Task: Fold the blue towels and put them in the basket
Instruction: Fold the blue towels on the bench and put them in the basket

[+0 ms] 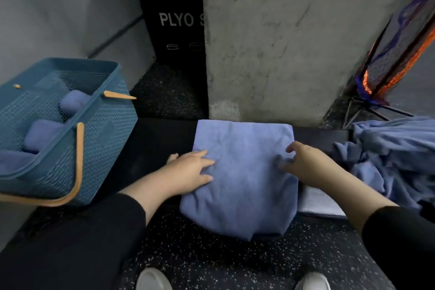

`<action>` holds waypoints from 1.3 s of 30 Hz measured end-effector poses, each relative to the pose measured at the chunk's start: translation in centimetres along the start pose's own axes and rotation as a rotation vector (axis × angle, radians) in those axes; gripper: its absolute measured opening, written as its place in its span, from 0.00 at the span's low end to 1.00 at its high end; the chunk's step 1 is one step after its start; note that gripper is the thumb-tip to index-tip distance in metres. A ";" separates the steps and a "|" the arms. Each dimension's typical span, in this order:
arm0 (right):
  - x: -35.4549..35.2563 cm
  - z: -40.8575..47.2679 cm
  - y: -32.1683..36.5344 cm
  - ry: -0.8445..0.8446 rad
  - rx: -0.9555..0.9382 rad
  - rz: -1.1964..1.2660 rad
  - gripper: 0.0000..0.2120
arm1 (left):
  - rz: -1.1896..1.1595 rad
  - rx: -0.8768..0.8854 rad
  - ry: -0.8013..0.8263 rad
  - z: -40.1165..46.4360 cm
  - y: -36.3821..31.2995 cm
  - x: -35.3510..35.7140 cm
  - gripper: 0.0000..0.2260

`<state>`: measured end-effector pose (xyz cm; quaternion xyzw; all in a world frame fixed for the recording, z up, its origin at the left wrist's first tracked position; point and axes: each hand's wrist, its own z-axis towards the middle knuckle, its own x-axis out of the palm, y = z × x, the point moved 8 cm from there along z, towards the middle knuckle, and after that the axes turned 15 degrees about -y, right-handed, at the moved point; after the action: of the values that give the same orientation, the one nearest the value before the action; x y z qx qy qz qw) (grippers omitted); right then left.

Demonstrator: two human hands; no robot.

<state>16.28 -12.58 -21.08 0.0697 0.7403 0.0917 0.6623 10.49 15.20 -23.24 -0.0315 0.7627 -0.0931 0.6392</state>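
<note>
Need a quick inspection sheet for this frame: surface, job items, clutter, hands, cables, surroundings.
Surface: dark bench, its front edge overhung by the towel.
Job's things: blue towel spread flat; blue basket at left holding folded towels; unfolded towel pile at right.
Clutter: pale cloth beside the towel.
Hands: left hand flat on the towel; right hand pinching the towel.
Cables: nothing seen.
Surroundings: concrete pillar, black plyo box, speckled floor.

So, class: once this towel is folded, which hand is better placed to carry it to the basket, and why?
Probably the left. The left hand rests on the towel's left edge, on the same side as the basket. The right hand lies on the far side, nearer the unfolded pile.
</note>
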 end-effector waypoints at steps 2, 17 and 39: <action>0.3 -0.1 -0.5 -0.011 -0.040 -0.068 0.23 | 0.022 0.025 -0.089 0.1 0.2 -0.4 0.26; -4.9 2.8 0.3 -0.463 0.057 0.332 0.09 | -0.327 -0.204 -0.734 1.9 3.3 -6.5 0.06; 0.8 -3.8 5.6 -0.020 -0.551 0.224 0.06 | -0.550 0.083 -0.312 0.7 -4.1 -1.6 0.12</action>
<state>12.33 -7.16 -20.15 -0.0304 0.6687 0.3611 0.6493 11.17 11.40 -21.08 -0.2242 0.6138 -0.2874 0.7002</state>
